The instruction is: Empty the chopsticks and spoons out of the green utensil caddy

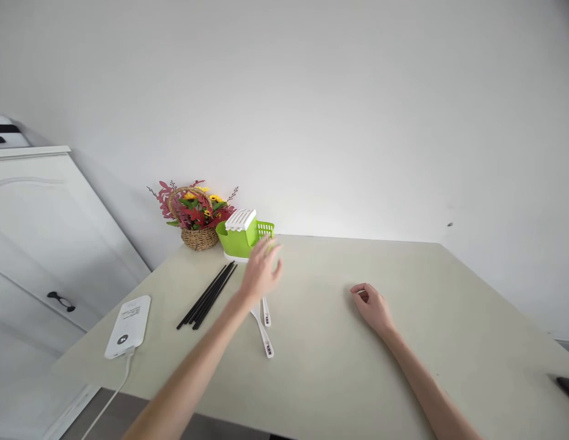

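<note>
From the head view, the left hand (262, 271) hovers with fingers spread and grasping nothing just in front of the green holder (241, 239), above the white spoons (264, 327) lying beside the black chopsticks (207, 296), while the right hand (373, 307) rests loosely curled and empty on the table (449, 318).

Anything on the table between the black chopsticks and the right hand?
Yes, in the head view: two white spoons lie between the black chopsticks and the right hand, with the left hand raised over their upper ends. The rest is bare table.
</note>
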A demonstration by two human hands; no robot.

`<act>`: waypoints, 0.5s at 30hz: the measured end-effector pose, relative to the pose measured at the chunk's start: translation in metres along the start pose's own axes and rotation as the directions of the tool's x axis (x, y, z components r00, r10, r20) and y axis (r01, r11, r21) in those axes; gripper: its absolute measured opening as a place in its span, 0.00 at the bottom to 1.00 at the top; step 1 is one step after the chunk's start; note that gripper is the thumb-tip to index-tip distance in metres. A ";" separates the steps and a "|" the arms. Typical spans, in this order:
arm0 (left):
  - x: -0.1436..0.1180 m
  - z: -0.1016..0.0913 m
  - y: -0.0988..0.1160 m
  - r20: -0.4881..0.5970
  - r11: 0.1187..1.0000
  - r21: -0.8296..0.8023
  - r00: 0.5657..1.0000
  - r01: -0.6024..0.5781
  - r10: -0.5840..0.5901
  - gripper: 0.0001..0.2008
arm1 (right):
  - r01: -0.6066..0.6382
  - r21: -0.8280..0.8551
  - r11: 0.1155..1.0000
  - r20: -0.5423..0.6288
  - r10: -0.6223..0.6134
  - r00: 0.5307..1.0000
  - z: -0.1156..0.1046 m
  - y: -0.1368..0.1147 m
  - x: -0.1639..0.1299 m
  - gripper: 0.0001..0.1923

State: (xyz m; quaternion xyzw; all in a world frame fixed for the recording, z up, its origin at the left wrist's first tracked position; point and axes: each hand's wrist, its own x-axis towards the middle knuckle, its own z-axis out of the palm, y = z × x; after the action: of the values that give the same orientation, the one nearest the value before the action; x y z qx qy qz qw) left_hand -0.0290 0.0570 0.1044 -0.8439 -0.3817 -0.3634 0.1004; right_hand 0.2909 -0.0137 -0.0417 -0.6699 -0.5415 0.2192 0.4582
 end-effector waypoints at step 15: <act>-0.150 -0.019 0.131 0.593 0.716 -0.561 0.805 0.415 -0.001 0.26 | 0.137 0.003 0.991 0.097 -0.137 0.986 -0.022 -0.027 -0.127 0.16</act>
State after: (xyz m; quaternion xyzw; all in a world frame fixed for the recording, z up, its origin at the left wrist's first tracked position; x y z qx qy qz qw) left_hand -0.0120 -0.1275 0.0286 -0.8386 -0.3347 -0.2242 -0.3667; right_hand 0.2533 -0.1401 -0.0338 -0.6204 -0.6084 0.2185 0.4441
